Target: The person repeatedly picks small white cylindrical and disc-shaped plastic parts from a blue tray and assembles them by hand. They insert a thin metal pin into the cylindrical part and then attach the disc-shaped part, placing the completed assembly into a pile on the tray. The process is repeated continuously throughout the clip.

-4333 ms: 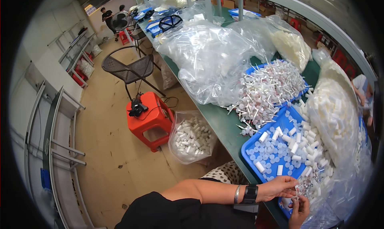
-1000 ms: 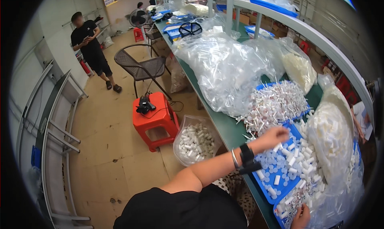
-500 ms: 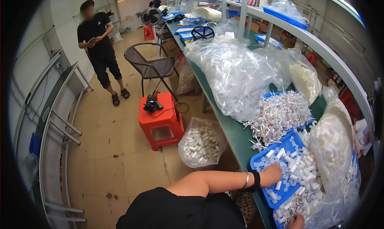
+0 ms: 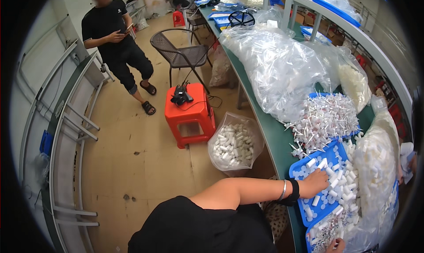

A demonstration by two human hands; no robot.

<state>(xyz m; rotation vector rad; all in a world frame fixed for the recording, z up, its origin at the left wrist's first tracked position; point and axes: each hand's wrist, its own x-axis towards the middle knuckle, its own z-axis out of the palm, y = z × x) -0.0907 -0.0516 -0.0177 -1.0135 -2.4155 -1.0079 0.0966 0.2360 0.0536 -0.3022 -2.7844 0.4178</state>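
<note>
Resting on the blue tray rim, left hand fingers seemingly loosely spread, empty; right hand grip unclear.

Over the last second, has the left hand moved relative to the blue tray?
Yes. The left hand has come back from the tray's far end, beside the pile of white stemmed parts, to the near part of the blue tray, resting on the small white tubes.

Left hand rests among white caps in blue tray.
</note>
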